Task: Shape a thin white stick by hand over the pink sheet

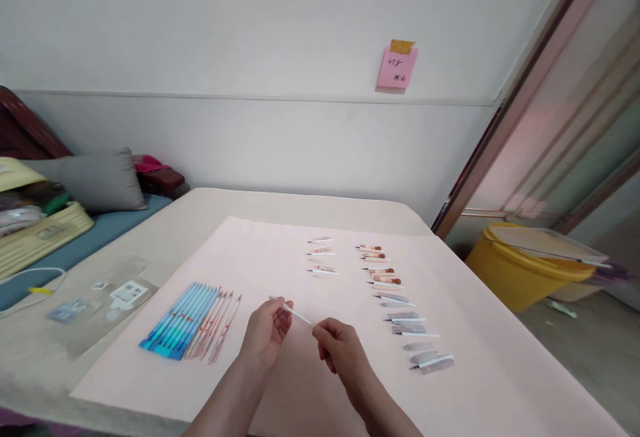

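As the head view shows, a slim white rod (pixel 300 318) is held slantwise over the pink sheet (pixel 273 250) on the counter (pixel 240 201). Left hand (pixel 265 332) pinches it near the tip, right hand (pixel 343 352) pinches the other end; two-ended hold probably for steadiness. Blue pens (pixel 186 314) and clear pens (pixel 221 327) lie side by side at left, likely for easy counting. Slim white parts (pixel 416 335) sit spaced in a column at right, presumably sorted by set.

Pale table (pixel 295 202) with pink sheet (pixel 500 337) under pens (pixel 184 317), clear bag (pixel 95 320) at left
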